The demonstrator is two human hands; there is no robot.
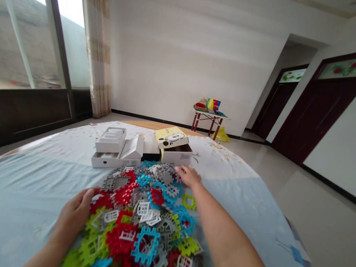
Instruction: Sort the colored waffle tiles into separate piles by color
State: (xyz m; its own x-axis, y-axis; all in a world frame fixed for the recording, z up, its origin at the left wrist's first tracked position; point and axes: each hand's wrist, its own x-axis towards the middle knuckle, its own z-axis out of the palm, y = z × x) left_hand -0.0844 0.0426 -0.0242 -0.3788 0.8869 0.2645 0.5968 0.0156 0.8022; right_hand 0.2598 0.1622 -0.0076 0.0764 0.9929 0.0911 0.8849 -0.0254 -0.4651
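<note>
While spread open, holding nothing | left fingers | right fingers | both touching plastic lattice tiles

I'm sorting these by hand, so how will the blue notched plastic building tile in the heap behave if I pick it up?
It will probably feel light and fairly stiff, since the blue notched plastic building tile looks like thin moulded plastic with an open centre. Its notched edges may catch on the heap of plastic tiles, possibly dragging others along.

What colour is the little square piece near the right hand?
Lime green. The little piece shows best in the head view.
</note>
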